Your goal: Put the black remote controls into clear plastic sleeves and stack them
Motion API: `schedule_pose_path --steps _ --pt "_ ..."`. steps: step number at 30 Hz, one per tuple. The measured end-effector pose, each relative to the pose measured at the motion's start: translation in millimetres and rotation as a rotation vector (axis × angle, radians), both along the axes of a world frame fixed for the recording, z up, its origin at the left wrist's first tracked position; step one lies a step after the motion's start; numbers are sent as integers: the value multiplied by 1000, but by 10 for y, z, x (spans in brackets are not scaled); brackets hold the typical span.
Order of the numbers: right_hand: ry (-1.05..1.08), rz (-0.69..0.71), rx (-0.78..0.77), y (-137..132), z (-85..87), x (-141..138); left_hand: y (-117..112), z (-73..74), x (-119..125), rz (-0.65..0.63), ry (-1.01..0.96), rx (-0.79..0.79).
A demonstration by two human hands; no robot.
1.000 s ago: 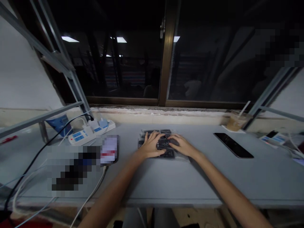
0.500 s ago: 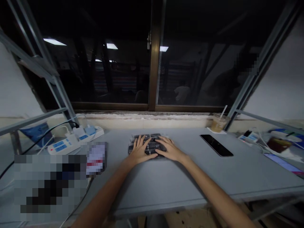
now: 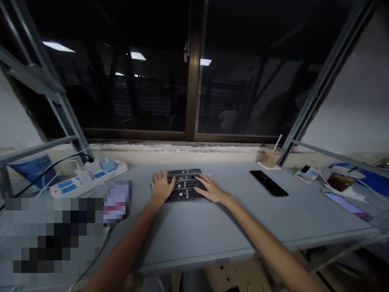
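Observation:
Several black remote controls (image 3: pixel 184 184) lie side by side on the desk, one behind another, their long sides running left to right. They seem to be in clear plastic sleeves that catch the light. My left hand (image 3: pixel 162 185) rests at their left ends with its fingers spread and its thumb over the remotes' edge. At the right ends is my right hand (image 3: pixel 211 189), its fingers stretched apart and the tips touching the remotes. Neither hand is closed round a remote. Part of the outer ends is hidden under my fingers.
A dark phone (image 3: pixel 269 183) lies to the right, with a drink cup and straw (image 3: pixel 272 156) behind it. On the left stand a white power strip (image 3: pixel 88 178) with plugs and a phone (image 3: pixel 117 200) with a cable. A lit phone (image 3: pixel 346 205) lies far right.
My hands have moved apart, from over the middle of the remotes to their two ends, so more of the remotes shows. The whole view has shifted slightly.

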State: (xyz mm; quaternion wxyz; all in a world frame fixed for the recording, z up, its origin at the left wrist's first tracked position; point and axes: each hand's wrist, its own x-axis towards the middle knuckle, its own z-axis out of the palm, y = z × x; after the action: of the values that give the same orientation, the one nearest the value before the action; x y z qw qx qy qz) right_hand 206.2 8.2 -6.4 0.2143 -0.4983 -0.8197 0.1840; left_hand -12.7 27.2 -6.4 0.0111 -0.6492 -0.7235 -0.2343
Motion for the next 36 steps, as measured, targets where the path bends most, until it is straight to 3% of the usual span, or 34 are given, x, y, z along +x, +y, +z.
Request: schedule_pose_path --steps 6,14,36 --pt "16 13 10 7 -17 13 -12 16 -53 -36 -25 -135" --pt "18 18 41 35 -43 14 -14 21 -66 -90 37 -125" --pt "-2 26 69 62 -93 37 -76 80 -15 -69 34 -153"
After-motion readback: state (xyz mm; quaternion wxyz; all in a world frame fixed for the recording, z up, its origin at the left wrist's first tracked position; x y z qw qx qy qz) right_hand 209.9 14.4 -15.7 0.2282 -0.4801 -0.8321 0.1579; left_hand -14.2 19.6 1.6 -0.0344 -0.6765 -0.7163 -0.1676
